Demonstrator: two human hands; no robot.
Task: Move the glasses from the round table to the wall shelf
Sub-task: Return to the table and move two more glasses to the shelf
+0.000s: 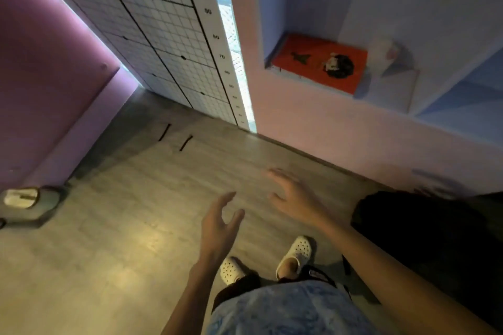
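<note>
Both my hands hang in front of me over the grey floor and hold nothing. My left hand (219, 228) has relaxed, slightly spread fingers. My right hand (295, 198) is spread flat, palm down, and a little blurred. The wall shelf (386, 87) is a recess in the pink and blue wall at the upper right. On it lie a red book (321, 62) and, at its right end, a pale blurred object (385, 51) that I cannot identify as glasses. No round table is in view.
A gridded white panel with a height scale (174, 35) leans in the corner ahead. A dark bulky object (424, 236) stands at my right. A small grey stand with a white item (30, 201) sits at the left by the pink wall. My white clogs (296, 253) are below.
</note>
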